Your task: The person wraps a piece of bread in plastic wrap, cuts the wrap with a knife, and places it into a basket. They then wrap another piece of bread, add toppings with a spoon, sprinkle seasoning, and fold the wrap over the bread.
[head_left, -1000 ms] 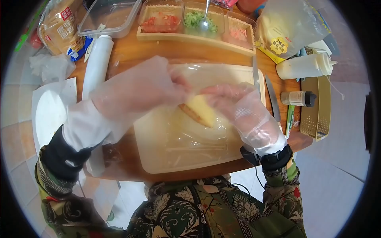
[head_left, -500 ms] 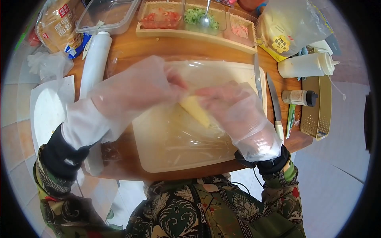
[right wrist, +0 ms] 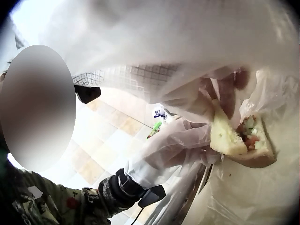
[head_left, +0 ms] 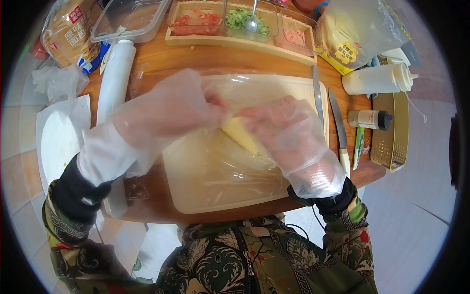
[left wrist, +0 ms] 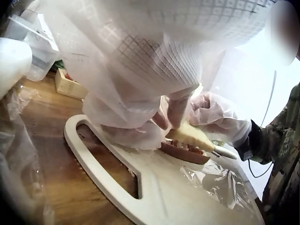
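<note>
A filled bread sandwich (head_left: 240,134) stands on plastic film over the white cutting board (head_left: 196,196). Pale bread and brown crust enclose chopped red and whitish filling (right wrist: 251,129), seen at its open side in the right wrist view. Both hands wear loose clear plastic gloves. My left hand (head_left: 191,108) pinches the far end of the sandwich from the left, and my right hand (head_left: 281,125) pinches it from the right; their fingertips come close together at its top. In the head view the gloves hide part of the bread. Wrinkled film (left wrist: 225,183) spreads beside it.
A knife (head_left: 338,122) lies right of the board, and another blade (head_left: 317,93) overlaps its right edge. A film roll (head_left: 115,81) lies left. Behind are a wooden tray (head_left: 240,49) of chopped ingredients and a clear box (head_left: 129,22); a squeeze bottle (head_left: 369,81) lies right.
My right hand has shifted slightly left, closer to my left hand. The sandwich has turned a little, so its brown crust no longer shows in the head view.
</note>
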Demonstrator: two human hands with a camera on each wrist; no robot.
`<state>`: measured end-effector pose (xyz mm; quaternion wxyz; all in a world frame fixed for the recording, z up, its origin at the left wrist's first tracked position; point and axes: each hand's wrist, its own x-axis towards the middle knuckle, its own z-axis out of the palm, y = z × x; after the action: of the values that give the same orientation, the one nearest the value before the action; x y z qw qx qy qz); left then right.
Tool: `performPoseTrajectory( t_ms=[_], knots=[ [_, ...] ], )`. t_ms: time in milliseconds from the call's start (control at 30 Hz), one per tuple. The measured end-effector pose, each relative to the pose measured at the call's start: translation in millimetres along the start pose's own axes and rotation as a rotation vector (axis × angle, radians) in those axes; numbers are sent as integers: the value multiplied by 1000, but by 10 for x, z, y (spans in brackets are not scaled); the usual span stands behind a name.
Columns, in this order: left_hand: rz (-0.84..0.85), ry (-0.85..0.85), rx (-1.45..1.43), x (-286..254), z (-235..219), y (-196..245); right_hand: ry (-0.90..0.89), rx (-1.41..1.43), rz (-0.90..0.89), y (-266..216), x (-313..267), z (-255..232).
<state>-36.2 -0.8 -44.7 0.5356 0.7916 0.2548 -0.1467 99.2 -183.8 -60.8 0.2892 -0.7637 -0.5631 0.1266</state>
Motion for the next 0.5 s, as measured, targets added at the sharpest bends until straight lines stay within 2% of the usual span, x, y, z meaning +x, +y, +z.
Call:
performPoseTrajectory(
  t_ms=[133, 200, 333, 433, 500],
  knots=[
    [7, 26, -1, 18, 25, -18, 9, -35, -12, 54, 1, 25],
    [-17, 13, 25, 15, 23, 25, 88, -33, -87, 83, 3, 40],
    [-22, 4, 20, 34, 35, 18, 74, -82, -69, 99, -40, 52],
    [14, 5, 60, 56, 40, -3, 157, -54, -6, 104, -91, 45],
    [4, 12, 42, 57, 48, -6, -14, 89, 139, 37, -130, -78]
  ],
)
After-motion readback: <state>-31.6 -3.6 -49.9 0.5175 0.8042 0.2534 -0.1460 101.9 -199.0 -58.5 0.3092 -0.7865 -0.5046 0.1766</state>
